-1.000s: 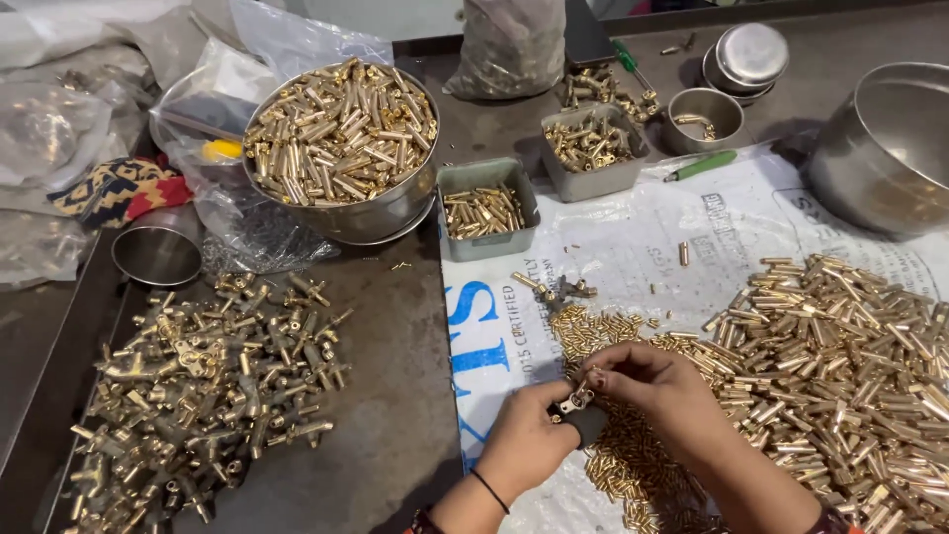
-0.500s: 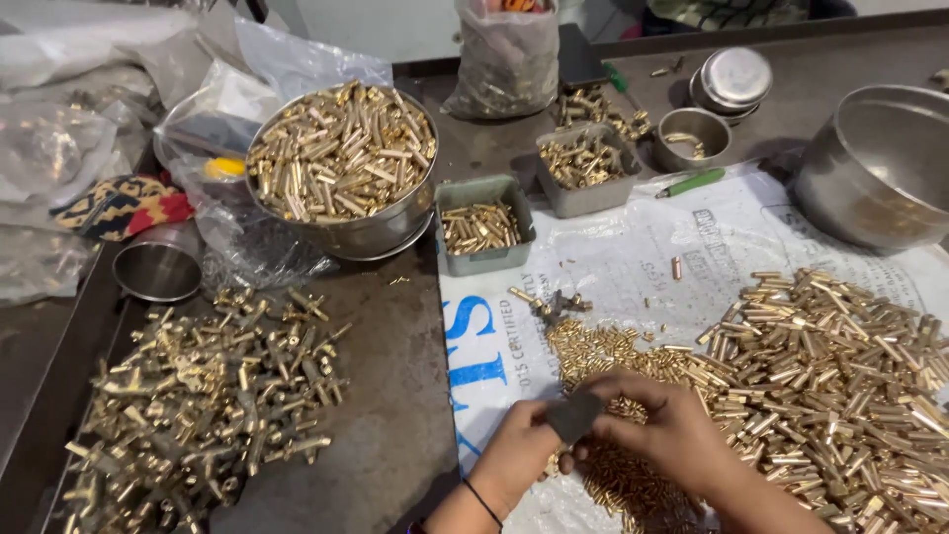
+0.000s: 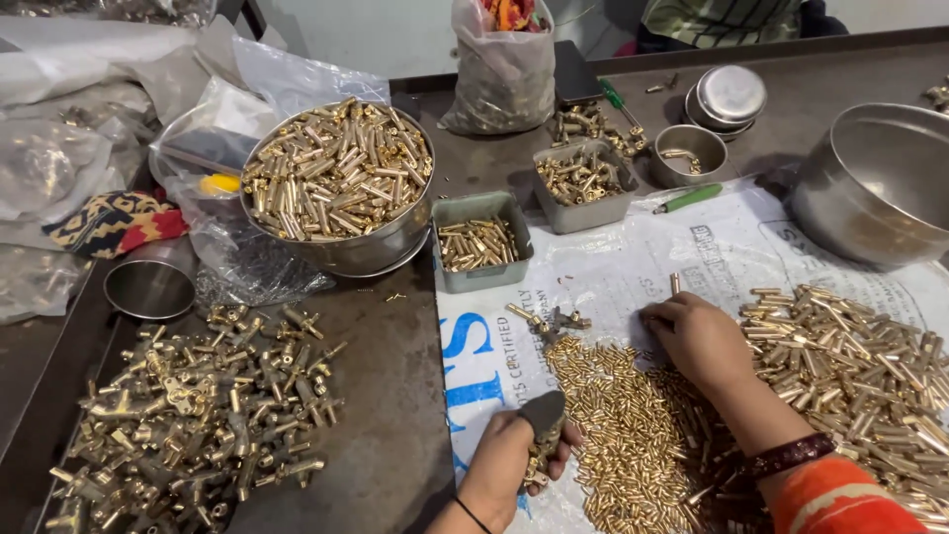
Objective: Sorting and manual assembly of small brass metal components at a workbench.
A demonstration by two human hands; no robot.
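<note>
The left hand [image 3: 509, 460] was curled around a small dark, wedge-shaped tool [image 3: 543, 413] with a bit of brass fitting poking out below the fingers, down at the bottom edge of the white printed sack [image 3: 633, 262] spread over the table. The tool looked flat and greyish, its long axis running roughly up and away from the person, the broad end sticking up past the thumb; can't really make out what the brass bit under it was. That hand came in from the bottom of the view, wrist with a thin dark band, fingers closed snugly on the tool. The right hand [image 3: 697, 336] sat palm-down over the pile of small brass pins [image 3: 633, 435], fingers bunched together with the tips pressed down at the heap's far edge, forearm in an orange sleeve with a dark bangle. Hard to say whether it was actually pinching a pin. A second heap of bigger brass tubes [image 3: 850, 356] lay just to the right, and a steel bowl of brass tubes [image 3: 336, 178] sat farther back on the left.
</note>
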